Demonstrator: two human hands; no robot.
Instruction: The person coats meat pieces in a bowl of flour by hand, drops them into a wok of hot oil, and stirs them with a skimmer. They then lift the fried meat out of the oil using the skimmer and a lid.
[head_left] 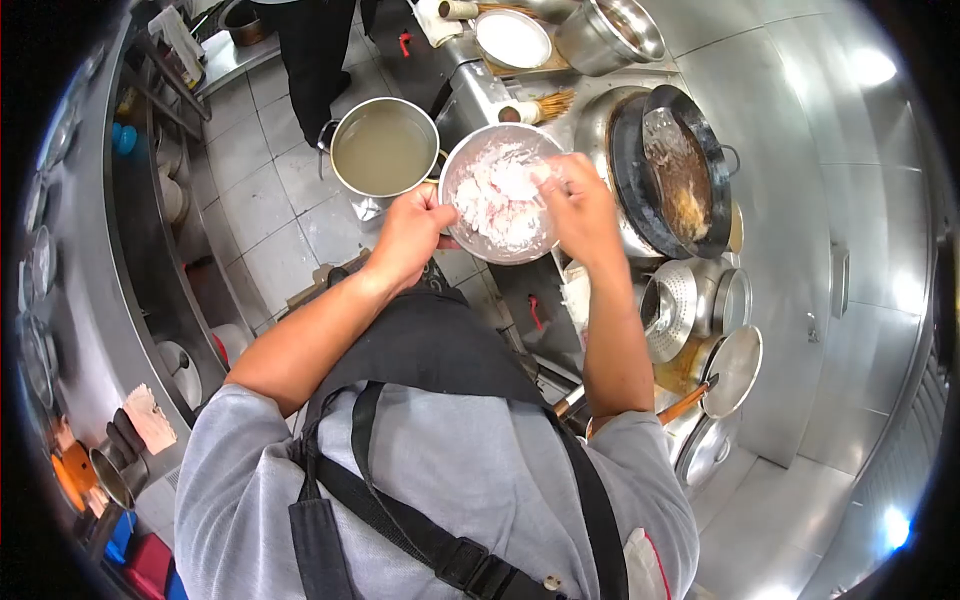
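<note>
A metal mixing bowl [456,165] is held out in front of me, tilted slightly. My left hand [408,235] grips its near left rim, thumb on top and fingers beneath. Inside lie pale pink pieces [497,205] coated in white flour, probably raw meat. Over the bowl's right side, my right hand [578,205] is closed in a pinch, its fingertips white with flour. A flour-coated piece [522,182] appears to be between those fingertips, partly hidden by the fingers.
A large pot of cloudy liquid [385,150] stands just beyond the bowl. To the right is a dark wok [628,170] with brown oil, beside a perforated strainer [675,310] and several pans. A plate of white powder [513,40] sits behind. Another person's dark-trousered legs [305,70] are at the back.
</note>
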